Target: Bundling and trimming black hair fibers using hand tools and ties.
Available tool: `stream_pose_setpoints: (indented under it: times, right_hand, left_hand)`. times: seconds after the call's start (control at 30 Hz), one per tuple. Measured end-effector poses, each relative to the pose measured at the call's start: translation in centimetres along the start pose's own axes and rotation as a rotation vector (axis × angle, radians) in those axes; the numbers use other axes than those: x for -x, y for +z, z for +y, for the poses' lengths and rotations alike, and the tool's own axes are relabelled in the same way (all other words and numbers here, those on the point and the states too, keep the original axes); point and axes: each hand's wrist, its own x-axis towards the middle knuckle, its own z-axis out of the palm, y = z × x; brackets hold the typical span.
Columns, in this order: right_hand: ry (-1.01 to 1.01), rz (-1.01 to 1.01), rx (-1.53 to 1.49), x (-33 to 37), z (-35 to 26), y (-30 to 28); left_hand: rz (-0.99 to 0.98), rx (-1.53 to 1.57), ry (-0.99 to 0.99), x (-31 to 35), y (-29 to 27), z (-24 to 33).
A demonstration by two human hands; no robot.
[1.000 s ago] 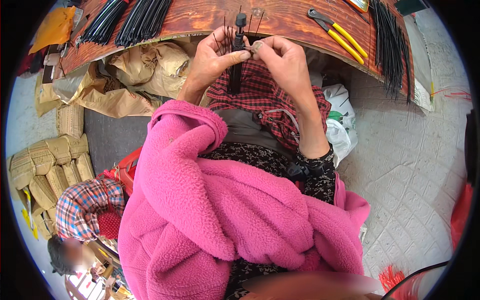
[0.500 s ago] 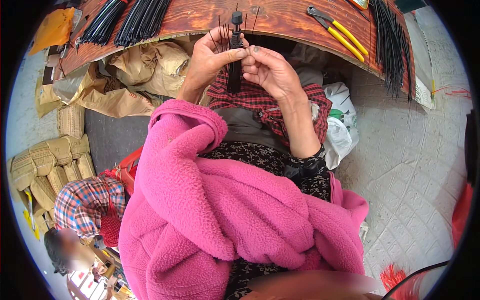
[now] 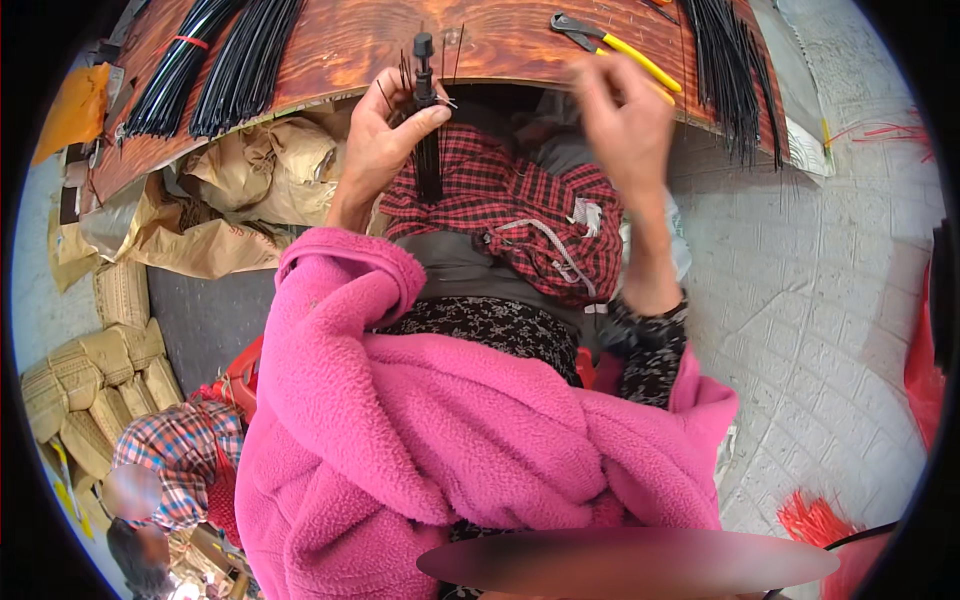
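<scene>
In my left hand a narrow black rod-like piece stands upright, gripped between thumb and fingers. It has a ribbed knob on top, and thin dark strands stick up around it. A short pale strand end shows by the thumb tip. What exactly the piece is, I cannot make out. My right hand is raised at the table's front edge, apart from the left one. Motion smears its fingers, close to the yellow handles of the cutting pliers. Whether it touches them cannot be seen.
Bundles of black strands lie on the wooden table at left, another bundle at right. Crumpled brown paper is under the table. Red checked cloth covers my lap. Another person sits at lower left.
My right hand has left the black piece and moved right and up toward the pliers. My left hand still holds the piece. The whole view has shifted somewhat.
</scene>
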Motion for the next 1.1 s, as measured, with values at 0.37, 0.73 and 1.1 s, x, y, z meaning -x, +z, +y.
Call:
stream_pose_setpoints:
  times: [0.37,0.73,1.1]
  right_hand:
    - [-0.460,-0.033,0.844,-3.7,7.0,-3.5]
    - [0.472,-0.662,-0.545,1.9,0.3,-1.7]
    - [-0.271,-0.454,0.309,2.8,-1.5,-0.2]
  left_hand:
    - [-0.243,0.242,0.012,0.2,-0.2,-1.3]
    - [-0.355,0.179,-0.022,-0.3,-0.7,-2.1]
    - [-0.184,0.208,0.039,0.1,0.2,-2.7]
